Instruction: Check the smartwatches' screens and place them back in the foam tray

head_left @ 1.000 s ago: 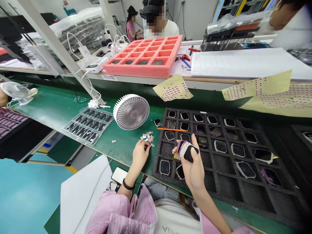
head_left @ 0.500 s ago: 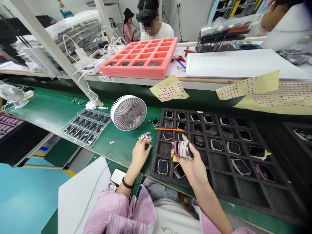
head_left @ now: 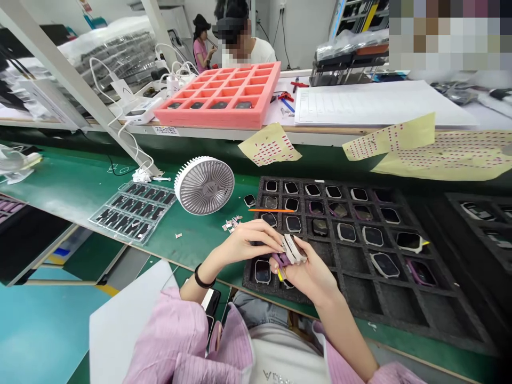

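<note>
My right hand [head_left: 314, 277] is wrapped round a stack of smartwatch cases [head_left: 294, 249], some pale, some purple, held on edge above the front of the black foam tray [head_left: 362, 293]. A small yellow piece [head_left: 280, 276] sticks out below the stack. My left hand [head_left: 250, 240] reaches across from the left, its fingertips closed against the near side of the cases. Whatever lies between those fingertips is too small and hidden to make out. Behind the left hand, small whitish-pink pieces [head_left: 231, 224] lie in a loose pile on the green bench.
Watches sit in many tray compartments, and an orange stick [head_left: 272, 210] lies across the tray. A white fan [head_left: 206, 185] stands behind the pile. Left of it is a clear plastic tray [head_left: 134, 210] with dark parts. A pink foam tray [head_left: 220, 96] rests on the shelf.
My left hand has moved from the small pieces rightward to the watch cases in my right hand. The stack has turned and come slightly down and left in view.
</note>
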Motion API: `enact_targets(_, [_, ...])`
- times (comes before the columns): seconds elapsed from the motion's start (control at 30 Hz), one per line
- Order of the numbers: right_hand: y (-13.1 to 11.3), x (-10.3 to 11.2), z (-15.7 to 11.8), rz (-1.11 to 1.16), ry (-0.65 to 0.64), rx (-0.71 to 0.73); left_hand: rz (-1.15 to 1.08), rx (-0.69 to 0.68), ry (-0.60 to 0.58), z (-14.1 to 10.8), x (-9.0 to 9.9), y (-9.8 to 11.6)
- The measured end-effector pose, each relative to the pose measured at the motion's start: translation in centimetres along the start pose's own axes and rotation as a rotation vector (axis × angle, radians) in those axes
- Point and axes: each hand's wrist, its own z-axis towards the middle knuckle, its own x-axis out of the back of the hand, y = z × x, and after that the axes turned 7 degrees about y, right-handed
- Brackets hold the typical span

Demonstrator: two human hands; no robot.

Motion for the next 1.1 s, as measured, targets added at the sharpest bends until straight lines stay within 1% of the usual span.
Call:
enact_targets(0.13, [0.3,0.2,0.0,0.004,-0.027,-0.019,0.075,-0.065,-0.102,0.5,0.9,-0.4])
enact_targets(0.23, [0.5,0.4,0.2,-0.012,-0.007,-0.018,0.156,-0.066,-0.186,0.6,1.3,-0.3])
enact_targets(0.33, [0.8,0.5,0.3,-0.016,0.042,0.022,0.170,0.001,-0.247,0.6,1.3,0.1])
enact_targets(0.43, [1.2,0.7,0.0,-0.059,0.037,0.027,0.053,0.128,-0.320,0.1,1.3,0.3])
enact_targets(0.5, [1.8,0.8,-0.4,-0.157,0.028,0.038,-0.047,0.211,-0.357,-0.6,1.4,0.2])
enact_targets(0.6, [3.1,1.1,-1.2,-0.374,0.033,0.051,-0.069,0.304,-0.302,-2.4,1.6,0.0])
enact_targets(0.7, [4.5,1.3,-1.5,-0.505,-0.002,-0.008,-0.009,0.371,-0.259,-4.5,1.8,0.0])
enact_targets(0.8, [5.3,1.1,-1.3,-0.526,-0.009,-0.020,0.013,0.422,-0.269,-5.9,2.0,0.1])
enact_targets(0.87, [5.4,0.9,-1.1,-0.505,0.004,-0.017,0.012,0.453,-0.268,-6.0,2.4,-0.1])
enact_targets(0.93, [5.4,0.7,-1.0,-0.452,0.013,-0.026,0.020,0.494,-0.265,-5.7,3.0,-0.8])
enact_targets(1.0, [5.3,0.6,-1.0,-0.395,0.031,-0.015,0.130,0.539,-0.206,-5.5,3.6,-2.0])
enact_targets(1.1, [4.7,0.9,-1.1,-0.348,0.097,0.059,0.501,0.616,-0.041,-5.8,3.7,-4.2])
